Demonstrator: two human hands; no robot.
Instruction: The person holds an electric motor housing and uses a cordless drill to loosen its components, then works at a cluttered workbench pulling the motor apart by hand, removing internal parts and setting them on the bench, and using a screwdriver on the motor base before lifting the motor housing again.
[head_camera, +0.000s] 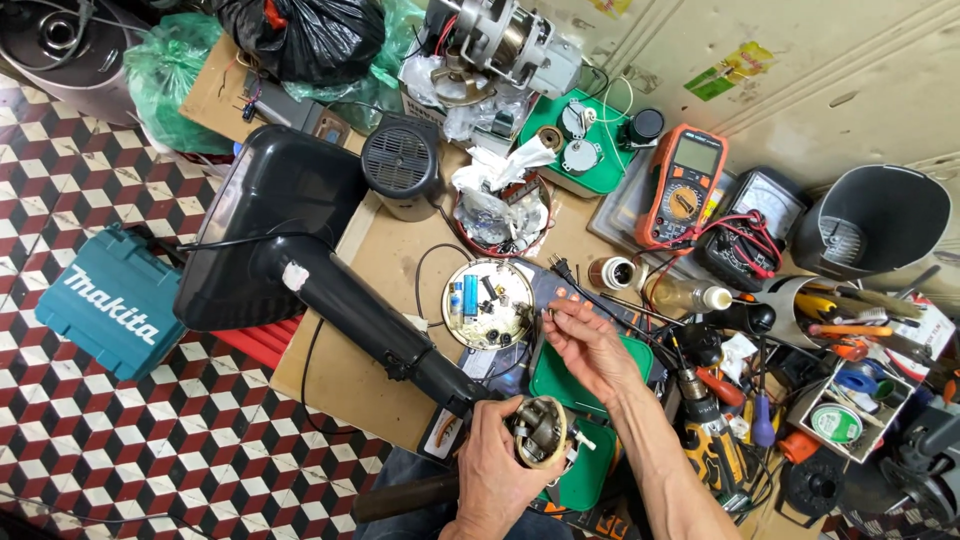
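- Left hand (490, 470) closed around a small round motor part (540, 432), held at the lower edge of the worktop (380, 250), open end facing up; metal innards and windings show inside.
- Right hand (590, 345) hovers just above and right of it, thumb and forefinger pinched on something tiny, a screw or wire end by the look; too small to tell which. Other fingers loosely spread.
- Black fan stand (330, 290) lies tilted across the worktop, its base (265, 235) at upper left, its neck running down to the left hand; the motor part sits at that neck end.
- Round tray (488, 303) just beyond the right hand holds loose small pieces, among them a blue one.
- Green tray (590, 385) lies under the right wrist.
- Black grille housing (402, 165) stands apart near the base.
- Judgement: unit is opened and stripped, with parts sorted out; motor part is still bare, housing off, so closing-up remains undone.
- Around: orange meter (685, 185), cordless drill (712, 435), cup of tools (830, 310), teal case (110, 300) on the tiled floor.
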